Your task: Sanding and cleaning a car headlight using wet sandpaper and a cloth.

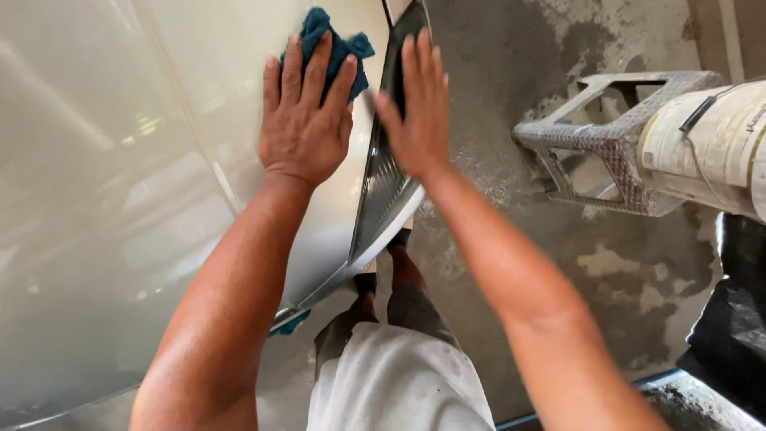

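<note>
On the pale car panel (104,199), left hand (307,120) lies flat, fingers spread, pressing a blue cloth (339,44): wiping step. Right hand (416,112), open and blurred, probably rests on the dark lamp (381,187). Further wiping needs steady pressure along the panel edge.

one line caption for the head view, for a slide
Left hand presses a blue cloth on a pale car panel; right hand rests on the headlight.

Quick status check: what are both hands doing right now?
Left hand flat on blue cloth against pale car panel. Right hand open on dark grille. Nothing blocking.
</note>
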